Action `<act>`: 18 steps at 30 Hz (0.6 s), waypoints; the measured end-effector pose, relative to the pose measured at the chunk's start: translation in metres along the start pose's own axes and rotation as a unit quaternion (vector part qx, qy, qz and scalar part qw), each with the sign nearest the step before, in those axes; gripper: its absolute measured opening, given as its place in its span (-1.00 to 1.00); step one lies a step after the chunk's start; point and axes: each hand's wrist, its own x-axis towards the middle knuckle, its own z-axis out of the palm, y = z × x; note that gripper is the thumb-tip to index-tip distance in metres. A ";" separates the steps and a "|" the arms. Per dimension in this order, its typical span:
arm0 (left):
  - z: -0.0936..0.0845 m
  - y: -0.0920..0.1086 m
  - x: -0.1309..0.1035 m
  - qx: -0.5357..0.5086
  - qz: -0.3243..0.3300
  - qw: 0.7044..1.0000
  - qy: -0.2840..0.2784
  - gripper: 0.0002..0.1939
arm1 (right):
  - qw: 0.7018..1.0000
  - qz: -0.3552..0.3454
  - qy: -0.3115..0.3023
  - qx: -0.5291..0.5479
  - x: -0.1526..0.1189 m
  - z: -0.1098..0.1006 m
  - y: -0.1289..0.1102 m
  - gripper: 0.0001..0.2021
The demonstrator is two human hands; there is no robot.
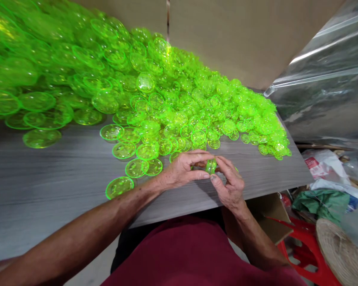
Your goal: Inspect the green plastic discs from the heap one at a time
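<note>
Between my two hands, just above the table's near side, is a clear neon-green plastic disc piece point(210, 167), seen edge-on. My left hand point(187, 169) grips it from the left, thumb below and fingers above. From the right, my right hand point(230, 183) pinches the same piece with thumb and fingertips. Whether it is one part or two pressed together I cannot tell. Several loose green discs point(137, 168) lie flat by my left forearm. Right behind my hands spreads a large heap of similar green discs point(179, 115).
The grey wood-grain table point(265, 169) ends close to my body. A beige panel point(226, 35) stands behind the heap, with plastic sheeting point(328, 87) at the right. Below right are an open cardboard box point(270, 222), a red stool point(307, 246), a round woven pad point(340, 250) and bags.
</note>
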 end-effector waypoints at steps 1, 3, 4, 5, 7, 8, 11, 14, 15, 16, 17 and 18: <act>0.000 0.000 0.000 -0.002 -0.001 1.000 0.001 -0.55 | 1.000 -0.002 0.002 -0.002 0.000 0.000 0.000 -0.48; 0.001 0.001 0.000 -0.004 0.001 1.000 0.002 -0.55 | 1.000 -0.005 0.005 -0.008 0.000 0.000 0.000 -0.49; 0.001 0.001 0.000 -0.003 0.002 1.000 0.001 -0.55 | 1.000 -0.006 0.005 -0.010 0.000 0.000 -0.001 -0.50; 0.001 0.002 0.000 0.000 0.004 1.000 0.000 -0.55 | 1.000 -0.007 0.005 -0.013 0.000 0.000 -0.001 -0.50; 0.000 0.002 0.001 0.010 0.007 1.000 -0.001 -0.55 | 1.000 -0.009 0.004 -0.015 0.000 0.000 -0.002 -0.50; 0.000 0.002 0.001 0.014 0.008 1.000 -0.001 -0.56 | 1.000 -0.010 0.003 -0.015 0.000 0.000 -0.002 -0.50; -0.001 0.002 0.001 0.018 0.016 1.000 0.006 -0.57 | 1.000 -0.014 -0.003 -0.019 0.000 0.000 -0.003 -0.49; 0.000 0.003 0.002 0.018 0.028 0.999 0.009 -0.57 | 0.999 -0.011 -0.012 -0.027 -0.002 -0.001 -0.001 -0.48; 0.000 0.003 0.001 0.019 0.030 0.999 0.009 -0.57 | 0.999 -0.010 -0.016 -0.027 -0.002 -0.001 -0.001 -0.48; 0.000 0.003 0.001 0.020 0.031 0.999 0.009 -0.57 | 0.999 -0.009 -0.018 -0.026 -0.003 -0.001 0.000 -0.48; 0.000 0.004 0.001 0.021 0.030 0.999 0.010 -0.57 | 0.999 -0.009 -0.020 -0.023 -0.003 -0.001 0.000 -0.48; 0.000 0.004 0.001 0.022 0.029 0.999 0.010 -0.57 | 1.000 -0.010 -0.021 -0.018 -0.003 -0.001 0.000 -0.48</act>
